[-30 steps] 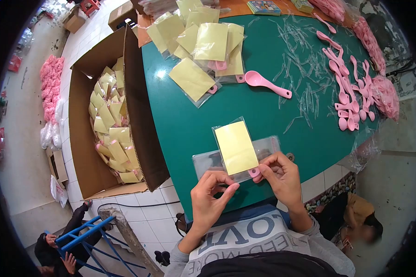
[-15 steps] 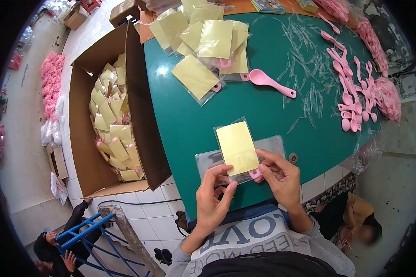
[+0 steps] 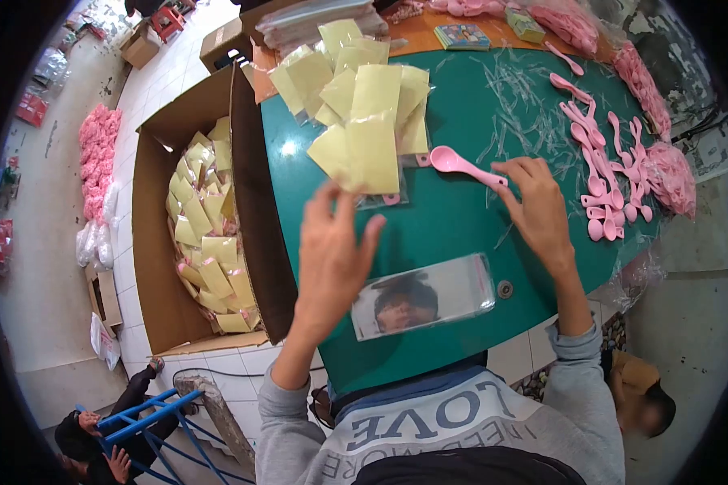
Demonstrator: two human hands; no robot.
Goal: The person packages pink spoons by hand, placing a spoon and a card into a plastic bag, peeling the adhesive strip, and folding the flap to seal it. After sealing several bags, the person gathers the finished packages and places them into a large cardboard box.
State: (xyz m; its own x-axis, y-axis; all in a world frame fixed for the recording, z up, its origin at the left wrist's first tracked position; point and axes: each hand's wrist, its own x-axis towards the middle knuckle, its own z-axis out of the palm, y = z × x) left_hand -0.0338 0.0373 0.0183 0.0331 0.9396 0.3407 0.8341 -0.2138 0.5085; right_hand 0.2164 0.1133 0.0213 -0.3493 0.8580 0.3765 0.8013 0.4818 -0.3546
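Observation:
On the green table, my right hand pinches the handle end of a pink spoon. My left hand is just below the heap of yellow-card packets, its fingers spread and slightly blurred, holding nothing. A stack of clear plastic sleeves lies flat between my forearms near the front edge. Further right, several pink spoons lie in a loose group beside thin clear wrapper strips.
A cardboard box full of yellow-card packets stands left of the table. Pink bundles lie along the right edge. A blue metal frame and a person are at lower left; another person is at lower right.
The packet that was in both hands now lies on the heap, released. My left hand has moved up and left and opened; my right hand has moved up and right onto the single spoon.

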